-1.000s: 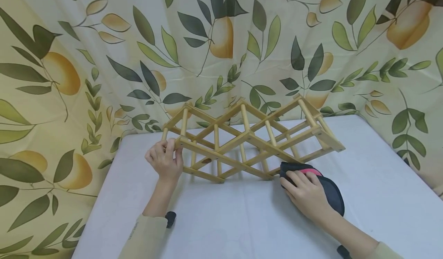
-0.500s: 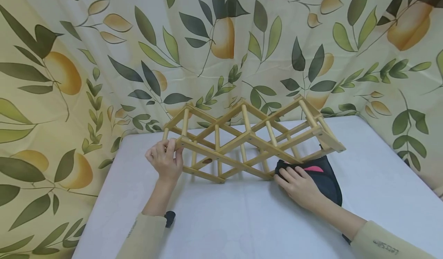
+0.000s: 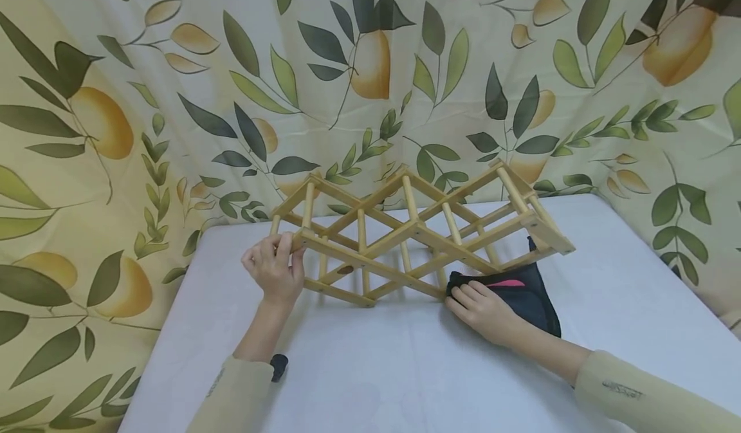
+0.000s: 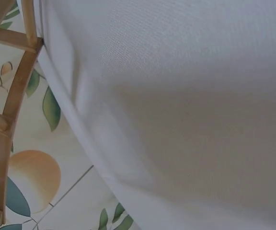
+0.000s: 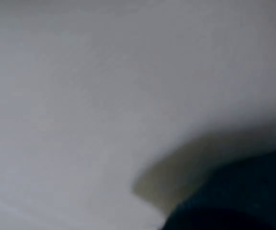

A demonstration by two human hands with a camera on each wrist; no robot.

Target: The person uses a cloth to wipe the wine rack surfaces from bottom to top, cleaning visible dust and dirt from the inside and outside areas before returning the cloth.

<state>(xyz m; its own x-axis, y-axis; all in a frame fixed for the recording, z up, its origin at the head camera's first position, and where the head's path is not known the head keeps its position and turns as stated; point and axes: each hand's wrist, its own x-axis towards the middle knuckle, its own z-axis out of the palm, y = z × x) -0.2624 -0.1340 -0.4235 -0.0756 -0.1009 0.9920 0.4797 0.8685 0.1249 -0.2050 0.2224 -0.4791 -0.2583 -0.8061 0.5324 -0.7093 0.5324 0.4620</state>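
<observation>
A light wooden lattice wine rack (image 3: 418, 229) stands stretched across the far part of the table. My left hand (image 3: 276, 269) grips its left end, fingers over the corner. The rack's slats (image 4: 2, 158) show at the edge of the left wrist view. By the rack's lower right end, my right hand (image 3: 483, 311) pinches the left edge of a dark, flat fabric piece (image 3: 529, 301) with a pink patch; its kind I cannot tell. Its far part reaches under the rack's right end. Only a dark blurred part of the fabric piece (image 5: 253, 191) shows in the right wrist view.
A white cloth covers the table (image 3: 370, 368). Behind it hangs a curtain (image 3: 451, 111) printed with leaves and fruit, close to the rack's back. A small black device (image 3: 279, 367) sits at the left sleeve's cuff.
My right hand has moved left with the dark fabric piece, which now spreads flatter and reaches further under the rack's right end. The left hand and the rack have stayed put.
</observation>
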